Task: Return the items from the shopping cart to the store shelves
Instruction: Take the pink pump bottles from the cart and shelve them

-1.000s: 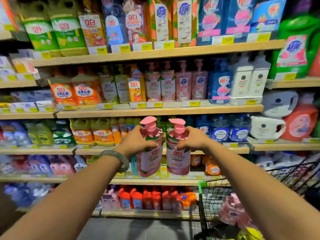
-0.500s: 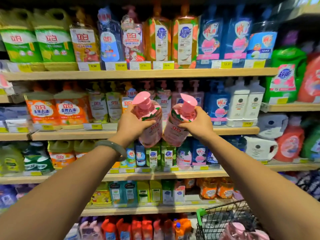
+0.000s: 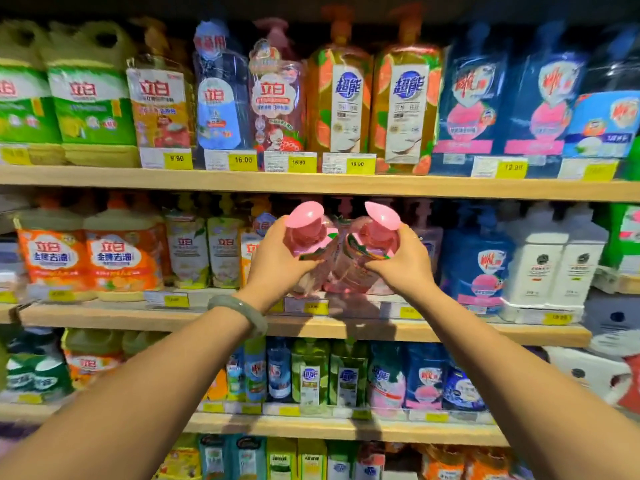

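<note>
I hold two pink pump bottles side by side at the second wooden shelf (image 3: pixel 311 325). My left hand (image 3: pixel 277 263) grips the left pink bottle (image 3: pixel 306 233) around its shoulder, and my right hand (image 3: pixel 403 263) grips the right pink bottle (image 3: pixel 375 233) the same way. Both bottles tilt away from me, pump heads towards the camera, with their bases low over the shelf board among other pink bottles. Whether the bases touch the board is hidden by my hands. A green bangle (image 3: pixel 239 311) sits on my left wrist. The shopping cart is out of view.
Orange jugs (image 3: pixel 86 258) and pale refill pouches (image 3: pixel 204 254) stand left of my hands, blue packs (image 3: pixel 478 265) and white bottles (image 3: pixel 554 265) to the right. The shelf above (image 3: pixel 311 181) carries tall bottles and price tags. Lower shelves hold several small bottles.
Both hands have raised the two pink bottles from the lower shelf level and pushed them forward into the second shelf. The view has tilted up, and the cart has left the frame.
</note>
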`<state>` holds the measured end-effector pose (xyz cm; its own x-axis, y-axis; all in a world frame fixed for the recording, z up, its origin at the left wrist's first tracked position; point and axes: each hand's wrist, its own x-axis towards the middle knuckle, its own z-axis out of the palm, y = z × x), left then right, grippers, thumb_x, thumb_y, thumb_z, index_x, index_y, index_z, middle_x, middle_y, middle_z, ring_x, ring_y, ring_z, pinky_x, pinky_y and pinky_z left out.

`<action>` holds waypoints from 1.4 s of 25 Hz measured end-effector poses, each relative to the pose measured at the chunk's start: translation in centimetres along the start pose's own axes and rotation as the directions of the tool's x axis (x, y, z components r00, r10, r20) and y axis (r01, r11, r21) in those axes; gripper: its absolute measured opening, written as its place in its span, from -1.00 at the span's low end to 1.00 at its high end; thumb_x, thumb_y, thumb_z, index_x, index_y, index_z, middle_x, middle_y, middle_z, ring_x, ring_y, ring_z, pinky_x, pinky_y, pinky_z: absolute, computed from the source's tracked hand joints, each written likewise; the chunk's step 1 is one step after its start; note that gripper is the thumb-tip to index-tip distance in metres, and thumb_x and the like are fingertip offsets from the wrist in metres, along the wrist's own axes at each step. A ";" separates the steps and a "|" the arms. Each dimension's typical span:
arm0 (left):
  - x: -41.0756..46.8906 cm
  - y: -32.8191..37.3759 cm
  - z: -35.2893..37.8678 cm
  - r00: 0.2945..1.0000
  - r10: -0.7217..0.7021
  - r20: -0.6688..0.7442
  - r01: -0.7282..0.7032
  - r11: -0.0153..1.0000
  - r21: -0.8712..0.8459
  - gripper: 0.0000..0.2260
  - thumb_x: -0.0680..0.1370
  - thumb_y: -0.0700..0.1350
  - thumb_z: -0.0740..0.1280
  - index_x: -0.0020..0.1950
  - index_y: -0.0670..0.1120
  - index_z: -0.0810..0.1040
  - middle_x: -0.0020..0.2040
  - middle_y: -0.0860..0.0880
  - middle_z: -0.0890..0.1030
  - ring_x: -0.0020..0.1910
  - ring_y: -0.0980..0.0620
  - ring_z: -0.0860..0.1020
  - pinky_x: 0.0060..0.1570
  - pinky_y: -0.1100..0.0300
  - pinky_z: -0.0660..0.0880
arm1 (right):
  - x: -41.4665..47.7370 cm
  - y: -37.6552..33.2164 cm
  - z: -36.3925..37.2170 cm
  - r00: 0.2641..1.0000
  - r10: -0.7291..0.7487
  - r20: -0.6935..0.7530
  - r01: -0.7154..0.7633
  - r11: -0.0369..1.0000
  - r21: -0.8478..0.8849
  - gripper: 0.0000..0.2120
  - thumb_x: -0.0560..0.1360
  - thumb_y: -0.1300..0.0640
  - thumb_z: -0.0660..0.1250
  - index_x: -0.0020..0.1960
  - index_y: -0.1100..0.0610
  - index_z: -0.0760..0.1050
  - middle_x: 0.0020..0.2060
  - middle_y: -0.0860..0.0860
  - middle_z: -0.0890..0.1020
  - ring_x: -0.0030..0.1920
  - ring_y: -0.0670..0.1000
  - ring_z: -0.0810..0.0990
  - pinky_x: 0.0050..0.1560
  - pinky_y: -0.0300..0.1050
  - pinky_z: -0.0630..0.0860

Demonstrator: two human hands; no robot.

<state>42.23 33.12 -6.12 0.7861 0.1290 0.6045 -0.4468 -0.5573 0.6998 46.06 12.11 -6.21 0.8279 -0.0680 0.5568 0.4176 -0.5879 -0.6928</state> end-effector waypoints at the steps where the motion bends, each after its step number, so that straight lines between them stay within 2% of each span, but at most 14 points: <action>1: 0.6 -0.6 0.4 1.000 0.004 0.008 -0.005 1.000 0.019 -0.35 0.30 0.04 0.56 0.31 0.04 0.37 0.23 0.06 0.52 0.20 0.09 0.50 0.12 0.21 0.44 | 0.2 0.3 0.5 1.000 -0.002 0.030 0.003 1.000 -0.022 -0.29 0.20 0.12 0.57 0.31 0.07 0.40 0.20 0.05 0.55 0.18 0.10 0.53 0.13 -0.04 0.49; 5: 3.1 -1.5 1.4 0.999 -0.039 0.031 0.036 0.994 0.099 -0.33 0.28 0.00 0.58 0.31 -0.01 0.38 0.25 0.01 0.53 0.21 0.02 0.49 0.12 0.18 0.41 | 1.8 1.2 1.5 0.995 0.024 0.092 -0.011 0.991 -0.130 -0.33 0.22 0.01 0.57 0.27 0.03 0.42 0.20 0.02 0.56 0.19 0.11 0.54 0.12 -0.02 0.49; 9: 4.4 -3.2 2.0 0.988 -0.087 0.125 0.059 0.976 0.211 -0.33 0.23 0.10 0.56 0.27 0.04 0.39 0.22 0.00 0.54 0.20 -0.03 0.52 0.13 -0.02 0.51 | 3.4 1.7 2.6 0.983 0.133 0.130 -0.092 0.955 -0.281 -0.24 0.18 -0.26 0.51 0.24 0.05 0.37 0.25 0.04 0.54 0.19 0.16 0.53 0.07 0.09 0.52; 12: 6.2 -3.7 1.9 0.975 -0.158 0.156 0.114 0.959 0.259 -0.29 0.21 0.17 0.56 0.25 -0.02 0.36 0.21 -0.04 0.55 0.18 -0.08 0.54 0.11 -0.03 0.51 | 5.3 1.5 3.1 0.969 0.211 0.130 -0.152 0.921 -0.360 -0.23 0.23 -0.31 0.48 0.18 0.15 0.30 0.24 0.13 0.51 0.18 0.22 0.52 -0.03 0.04 0.48; 16: 7.2 -4.2 2.7 0.958 -0.272 0.085 0.230 0.915 0.332 -0.32 0.31 0.22 0.49 0.17 -0.16 0.28 0.16 -0.16 0.51 0.10 -0.20 0.54 0.00 -0.06 0.53 | 6.5 1.6 4.1 0.953 0.271 0.136 -0.194 0.890 -0.413 -0.32 0.31 -0.34 0.40 0.10 0.18 0.32 0.19 0.15 0.54 0.16 0.22 0.54 -0.02 0.03 0.46; 19: 7.2 -4.7 4.0 0.972 -0.233 0.035 0.191 0.865 0.464 -0.46 0.45 0.23 0.34 0.15 -0.18 0.35 0.14 -0.17 0.41 0.10 -0.22 0.50 -0.05 -0.02 0.48 | 7.0 2.5 5.2 0.952 0.280 0.123 -0.201 0.876 -0.439 -0.43 0.40 -0.30 0.33 0.03 0.20 0.42 0.11 0.17 0.58 0.10 0.22 0.57 -0.11 -0.01 0.44; 21: 7.0 -5.1 4.6 0.977 -0.213 0.000 0.184 0.845 0.503 -0.54 0.52 0.18 0.28 0.16 -0.18 0.35 0.15 -0.17 0.37 0.11 -0.23 0.48 -0.09 -0.01 0.43 | 7.0 3.0 5.7 0.957 0.273 0.094 -0.201 0.864 -0.461 -0.42 0.42 -0.31 0.30 0.05 0.24 0.47 0.07 0.18 0.59 0.07 0.23 0.57 -0.15 -0.02 0.46; 23: 6.6 -5.5 5.0 0.982 -0.181 -0.047 0.180 0.849 0.497 -0.59 0.55 0.13 0.25 0.19 -0.17 0.33 0.17 -0.16 0.34 0.11 -0.23 0.48 -0.14 -0.01 0.42 | 7.0 3.0 6.0 0.962 0.265 0.073 -0.201 0.859 -0.470 -0.39 0.42 -0.31 0.29 0.09 0.24 0.47 0.10 0.21 0.55 0.11 0.24 0.55 -0.10 0.02 0.48; 25: 6.0 -5.7 5.7 0.986 -0.133 -0.097 0.164 0.851 0.499 -0.61 0.56 0.04 0.27 0.25 -0.16 0.30 0.24 -0.17 0.31 0.18 -0.23 0.45 -0.07 -0.06 0.47 | 7.0 2.7 6.3 0.959 0.277 0.053 -0.223 0.859 -0.462 -0.38 0.43 -0.29 0.31 0.14 0.25 0.44 0.14 0.22 0.50 0.14 0.25 0.53 -0.05 0.04 0.49; 26: 5.7 -5.9 6.0 0.989 -0.101 -0.111 0.144 0.849 0.508 -0.60 0.56 -0.03 0.28 0.31 -0.17 0.28 0.31 -0.18 0.29 0.27 -0.22 0.39 0.04 -0.07 0.47 | 7.0 2.5 6.5 0.958 0.283 0.041 -0.234 0.858 -0.457 -0.39 0.43 -0.28 0.32 0.14 0.25 0.44 0.15 0.22 0.50 0.14 0.25 0.52 -0.04 0.05 0.49; 28: 4.9 -5.9 6.5 0.994 -0.057 -0.093 0.098 0.851 0.516 -0.51 0.54 -0.14 0.28 0.42 -0.17 0.20 0.44 -0.19 0.18 0.44 -0.18 0.19 0.26 -0.04 0.37 | 6.8 2.3 7.0 0.958 0.288 0.013 -0.253 0.862 -0.439 -0.39 0.42 -0.28 0.33 0.14 0.24 0.43 0.17 0.23 0.48 0.17 0.26 0.51 0.01 0.08 0.50; 29: 4.5 -5.8 6.5 0.995 -0.057 -0.080 0.089 0.862 0.499 -0.47 0.54 -0.17 0.27 0.46 -0.17 0.15 0.47 -0.18 0.13 0.48 -0.16 0.12 0.31 -0.02 0.33 | 6.7 2.2 7.2 0.956 0.292 0.006 -0.261 0.864 -0.430 -0.39 0.42 -0.28 0.33 0.14 0.24 0.42 0.19 0.24 0.47 0.18 0.26 0.50 0.03 0.10 0.50; 33: 3.5 -5.8 5.4 0.997 -0.072 -0.029 0.078 0.920 0.383 -0.35 0.53 -0.17 0.29 0.52 -0.12 0.03 0.50 -0.14 0.06 0.48 -0.13 0.12 0.34 0.01 0.31 | 6.3 2.6 7.5 0.965 0.262 0.027 -0.231 0.891 -0.392 -0.39 0.46 -0.24 0.31 0.22 0.25 0.35 0.25 0.26 0.40 0.24 0.29 0.45 0.10 0.11 0.47; 35: 2.5 -6.1 4.7 0.999 -0.024 -0.023 0.031 0.941 0.338 -0.35 0.51 -0.17 0.31 0.51 -0.13 0.06 0.46 -0.14 0.12 0.42 -0.13 0.20 0.30 0.02 0.32 | 4.4 3.4 7.4 0.976 0.215 0.044 -0.190 0.925 -0.330 -0.37 0.50 -0.12 0.32 0.37 0.24 0.22 0.32 0.26 0.33 0.29 0.28 0.41 0.17 0.08 0.42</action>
<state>48.94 32.94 -10.69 0.7869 0.1611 0.5957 -0.2518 -0.7975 0.5482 53.89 15.75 -9.50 0.9139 -0.1579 0.3739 0.1060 -0.7965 -0.5953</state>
